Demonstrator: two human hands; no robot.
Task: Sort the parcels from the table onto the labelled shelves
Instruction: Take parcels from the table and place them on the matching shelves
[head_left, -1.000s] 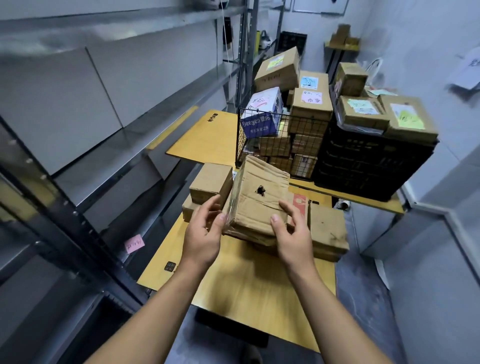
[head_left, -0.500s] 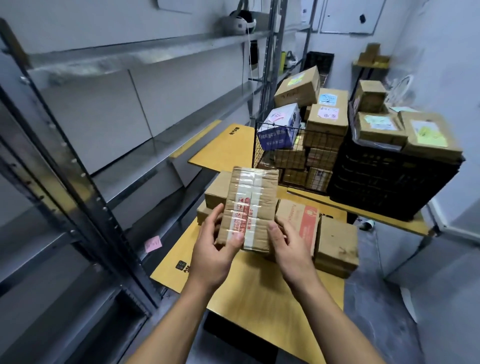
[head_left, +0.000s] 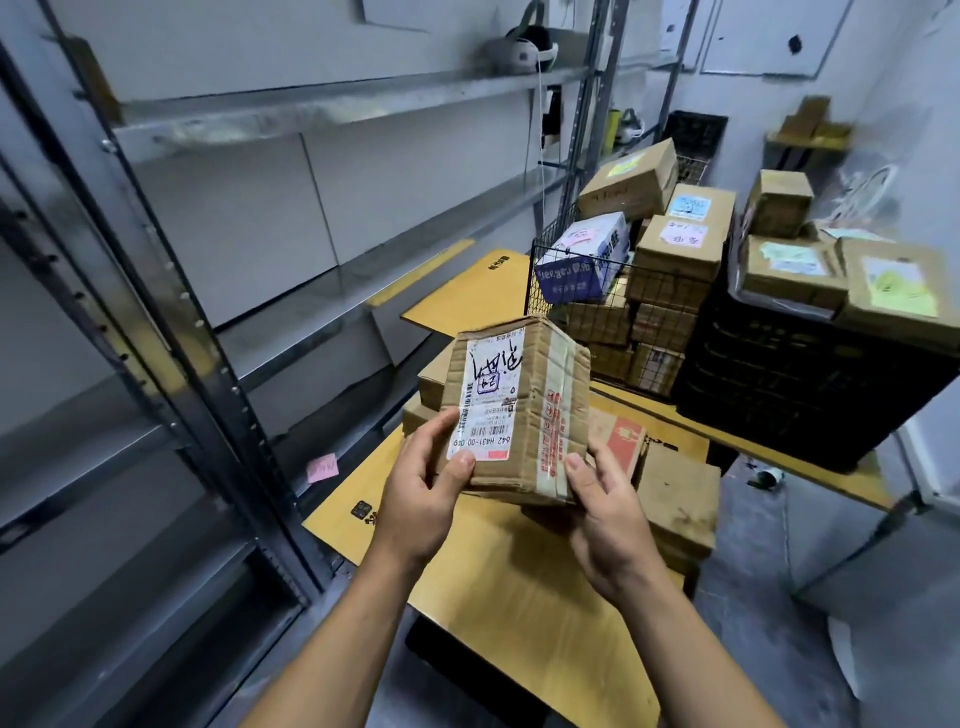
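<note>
**Parcel in hand, label turned up.** The person is holding one parcel (head_left: 511, 410) in the air over the near table (head_left: 498, 597), clear of the boxes (head_left: 675, 493) lying behind it.

- **Hands:** The left hand (head_left: 421, 499) is gripping the near left corner, with its thumb lying on the label (head_left: 485, 395). The right hand (head_left: 608, 514) is gripping the near right corner, with its thumb on the taped side. The hands are apart, with the parcel's near end clamped between them.
- **Change:** Over the last second the person has been rolling the parcel. A plain face with a dark hole was showing first, then a taped face, and now the labelled face is showing.
- **Meaning for the task:** The person is probably reading the address. Placing has not begun, and the shelves (head_left: 322, 291) at the left are waiting, one carrying a pink note (head_left: 322, 467) on its edge.
- **Orientation:** The labelled face is pointing up and back toward the holder. The long axis is running away from the person, with the near end low in the hands and the far end tilted up toward the basket (head_left: 597, 312). The printed code is lying upside down to the holder.
</note>
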